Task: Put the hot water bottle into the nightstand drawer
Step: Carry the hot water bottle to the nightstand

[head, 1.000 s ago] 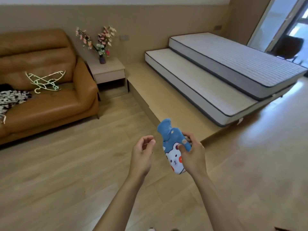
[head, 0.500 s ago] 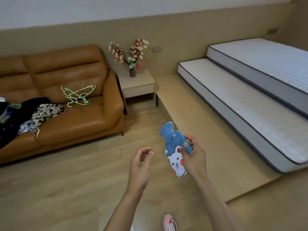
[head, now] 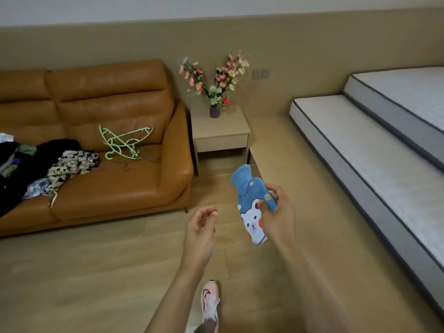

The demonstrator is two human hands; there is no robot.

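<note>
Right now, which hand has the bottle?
The right hand has the bottle, thumb across its cover. The left hand is empty, fingers loosely curled.

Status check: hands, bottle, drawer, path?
Right hand grips hot water bottle; left hand empty, open. Nightstand drawer shut, out of reach. Floor path unobstructed.

Soft, even daylight is filling the room, brightest on the mattresses [head: 374, 131] at right. A pale sheen is glaring off the leather sofa [head: 108, 111] back and seat. Shadows are staying faint, pooling under the nightstand [head: 221, 131]. The wide lens is bending the wall line and floorboards toward the edges, and fine detail is looking slightly soft throughout.
</note>
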